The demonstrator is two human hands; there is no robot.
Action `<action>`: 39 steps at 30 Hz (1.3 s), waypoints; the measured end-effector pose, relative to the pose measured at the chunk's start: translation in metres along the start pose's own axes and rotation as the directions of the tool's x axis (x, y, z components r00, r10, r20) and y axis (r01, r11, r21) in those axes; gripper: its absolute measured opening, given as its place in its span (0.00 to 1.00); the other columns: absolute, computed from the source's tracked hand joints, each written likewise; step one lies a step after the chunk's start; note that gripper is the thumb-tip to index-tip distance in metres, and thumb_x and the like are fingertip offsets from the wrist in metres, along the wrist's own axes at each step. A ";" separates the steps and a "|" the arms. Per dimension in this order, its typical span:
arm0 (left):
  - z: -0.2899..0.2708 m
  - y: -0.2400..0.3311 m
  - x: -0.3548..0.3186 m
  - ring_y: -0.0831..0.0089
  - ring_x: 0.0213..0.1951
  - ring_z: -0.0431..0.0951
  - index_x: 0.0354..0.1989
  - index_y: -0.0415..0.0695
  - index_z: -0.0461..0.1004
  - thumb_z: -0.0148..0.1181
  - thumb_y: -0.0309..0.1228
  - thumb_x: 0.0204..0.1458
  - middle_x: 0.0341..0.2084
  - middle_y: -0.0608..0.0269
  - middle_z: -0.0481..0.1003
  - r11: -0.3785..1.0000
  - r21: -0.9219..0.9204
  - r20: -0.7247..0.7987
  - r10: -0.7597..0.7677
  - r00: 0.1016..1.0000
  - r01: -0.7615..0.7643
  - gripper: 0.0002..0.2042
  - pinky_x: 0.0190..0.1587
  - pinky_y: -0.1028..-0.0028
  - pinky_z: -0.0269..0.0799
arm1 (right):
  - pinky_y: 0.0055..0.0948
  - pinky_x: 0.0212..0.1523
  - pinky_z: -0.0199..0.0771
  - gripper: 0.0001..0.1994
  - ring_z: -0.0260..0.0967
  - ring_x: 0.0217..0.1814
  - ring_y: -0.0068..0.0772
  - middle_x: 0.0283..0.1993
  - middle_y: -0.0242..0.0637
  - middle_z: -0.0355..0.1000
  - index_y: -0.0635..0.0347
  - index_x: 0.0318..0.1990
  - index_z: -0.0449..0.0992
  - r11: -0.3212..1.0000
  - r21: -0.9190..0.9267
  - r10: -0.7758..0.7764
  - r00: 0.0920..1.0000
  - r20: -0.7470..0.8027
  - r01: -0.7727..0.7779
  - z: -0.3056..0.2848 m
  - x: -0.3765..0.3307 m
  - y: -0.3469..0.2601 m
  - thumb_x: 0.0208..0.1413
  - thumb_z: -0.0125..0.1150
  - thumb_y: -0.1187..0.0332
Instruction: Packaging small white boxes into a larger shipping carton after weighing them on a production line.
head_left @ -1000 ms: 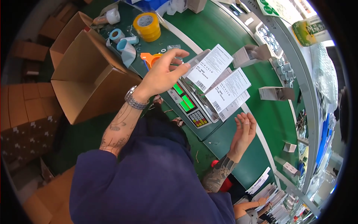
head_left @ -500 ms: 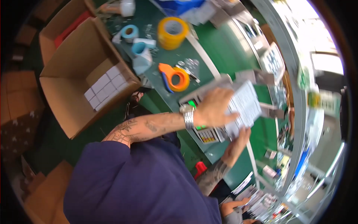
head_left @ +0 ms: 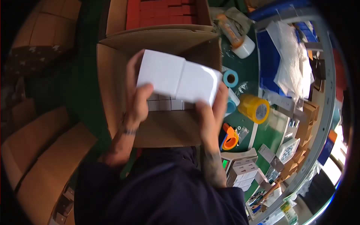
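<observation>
Two white boxes [head_left: 179, 80], side by side, plain and matte with crisp square edges, are held above an open brown cardboard carton [head_left: 165, 129]. Left hand [head_left: 137, 99] clamps the left box, thumb on top; right hand [head_left: 210, 116] grips the right box's edge. More small white boxes line the carton floor. Glossy yellow tape roll [head_left: 255, 108] lies on the green table [head_left: 277, 131].

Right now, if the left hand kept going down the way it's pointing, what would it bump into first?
Probably the small white boxes packed inside the open carton. The left hand, holding the white boxes with the right hand, sits right above them, though depth is hard to judge.
</observation>
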State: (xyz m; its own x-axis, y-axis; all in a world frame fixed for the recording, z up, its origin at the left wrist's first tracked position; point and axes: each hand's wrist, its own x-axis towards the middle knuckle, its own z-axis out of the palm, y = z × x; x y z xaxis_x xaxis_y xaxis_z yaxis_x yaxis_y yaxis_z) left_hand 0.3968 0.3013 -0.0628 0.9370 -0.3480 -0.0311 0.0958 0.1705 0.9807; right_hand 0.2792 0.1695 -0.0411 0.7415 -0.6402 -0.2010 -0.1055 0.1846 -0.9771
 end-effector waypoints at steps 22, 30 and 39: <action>-0.048 -0.265 0.105 0.64 0.36 0.73 0.49 0.39 0.70 0.53 0.27 0.47 0.37 0.53 0.74 0.713 0.696 0.344 -0.233 0.909 -0.081 0.19 0.42 0.70 0.70 | 0.28 0.55 0.68 0.17 0.69 0.52 0.32 0.53 0.39 0.73 0.64 0.52 0.73 0.843 -0.394 0.106 0.831 -0.546 -0.366 -0.166 -0.160 0.002 0.53 0.60 0.75; 0.217 -0.046 -0.071 0.79 0.26 0.59 0.31 0.44 0.65 0.51 0.21 0.51 0.27 0.69 0.65 0.941 0.063 0.726 0.185 0.662 -0.332 0.04 0.30 0.80 0.61 | 0.36 0.54 0.67 0.25 0.68 0.51 0.44 0.49 0.52 0.71 0.69 0.52 0.71 0.654 0.001 -0.322 -0.280 -0.904 -0.756 -0.340 -0.389 0.084 0.53 0.63 0.58; 0.346 -0.124 -0.346 0.52 0.38 0.75 0.48 0.37 0.67 0.57 0.40 0.51 0.39 0.47 0.73 0.831 0.276 0.927 -0.362 -0.094 -0.483 0.21 0.41 0.60 0.70 | 0.39 0.42 0.73 0.28 0.72 0.39 0.49 0.40 0.53 0.71 0.69 0.45 0.67 0.737 -0.009 -0.032 -0.022 -0.999 -0.676 -0.384 -0.385 0.122 0.52 0.63 0.48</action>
State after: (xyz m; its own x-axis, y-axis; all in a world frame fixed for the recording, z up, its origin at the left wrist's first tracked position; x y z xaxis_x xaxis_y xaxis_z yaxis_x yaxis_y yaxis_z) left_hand -0.0555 0.0815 -0.1069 -0.4340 -0.8841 -0.1732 -0.4657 0.0557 0.8832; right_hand -0.2739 0.1521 -0.1099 -0.6748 -0.7372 -0.0337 -0.5848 0.5620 -0.5850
